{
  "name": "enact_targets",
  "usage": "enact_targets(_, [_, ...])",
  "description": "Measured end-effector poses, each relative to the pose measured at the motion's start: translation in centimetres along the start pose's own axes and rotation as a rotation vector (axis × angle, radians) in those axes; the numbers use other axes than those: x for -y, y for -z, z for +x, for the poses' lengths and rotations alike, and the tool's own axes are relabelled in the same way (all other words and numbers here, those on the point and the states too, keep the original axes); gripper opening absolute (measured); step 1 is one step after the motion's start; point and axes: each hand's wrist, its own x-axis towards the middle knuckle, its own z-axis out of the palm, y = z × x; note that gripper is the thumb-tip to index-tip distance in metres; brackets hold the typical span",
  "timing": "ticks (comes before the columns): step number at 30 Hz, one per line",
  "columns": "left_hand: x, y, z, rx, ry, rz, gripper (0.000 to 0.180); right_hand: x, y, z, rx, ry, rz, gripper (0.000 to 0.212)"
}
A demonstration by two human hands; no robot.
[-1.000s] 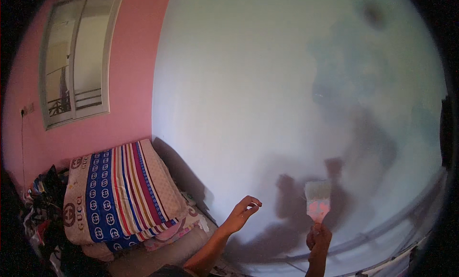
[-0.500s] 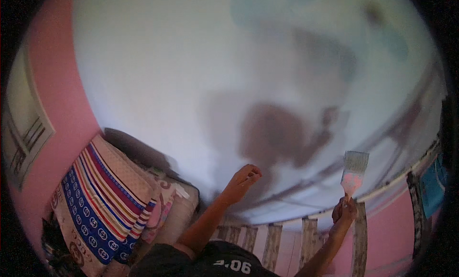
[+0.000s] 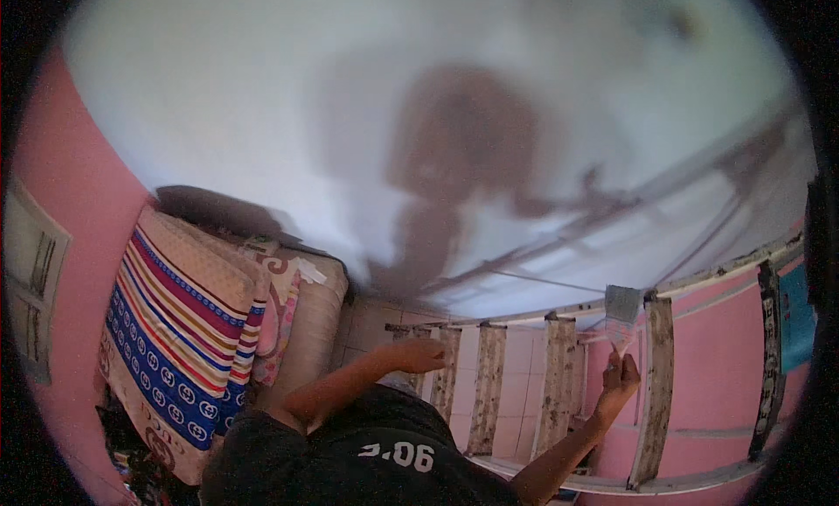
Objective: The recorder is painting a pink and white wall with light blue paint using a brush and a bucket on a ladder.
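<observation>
My right hand (image 3: 620, 375) is closed round the handle of a flat paintbrush (image 3: 623, 307). The brush stands upright, with grey bristles at the top and pink paint smears lower down. It is in front of a paint-spattered ladder (image 3: 657, 366), close to one of its rungs. My left hand (image 3: 424, 356) is bent in front of my body near the smaller rungs, its fingers curled together with nothing seen in them. Ahead rises a pale bluish-white wall (image 3: 218, 95), with the shadow of me and the ladder cast on it.
At the left, a striped and patterned blanket (image 3: 188, 322) lies over a rolled mattress (image 3: 315, 318). A pink wall (image 3: 87, 148) with a pale framed panel (image 3: 39, 279) stands beyond. Tiled floor (image 3: 367, 322) shows below, and a blue item (image 3: 793, 318) hangs at the far right.
My view has tilted down, showing more of the ladder and floor. My left hand has drawn back toward my body. The brush, still in my right hand, has shifted slightly left.
</observation>
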Motion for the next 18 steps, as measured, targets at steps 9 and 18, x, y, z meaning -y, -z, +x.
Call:
enact_targets(9, [-1.1,2.7,1.0,0.029,-0.104,0.063,0.039,6.6,2.6,-4.8,-0.205,0.086,-0.110,0.016])
enact_targets(18, [-12.5,8.9,6.0,-0.174,-0.398,-0.109,0.026,20.5,15.6,0.2,-0.792,0.377,-0.968,0.018])
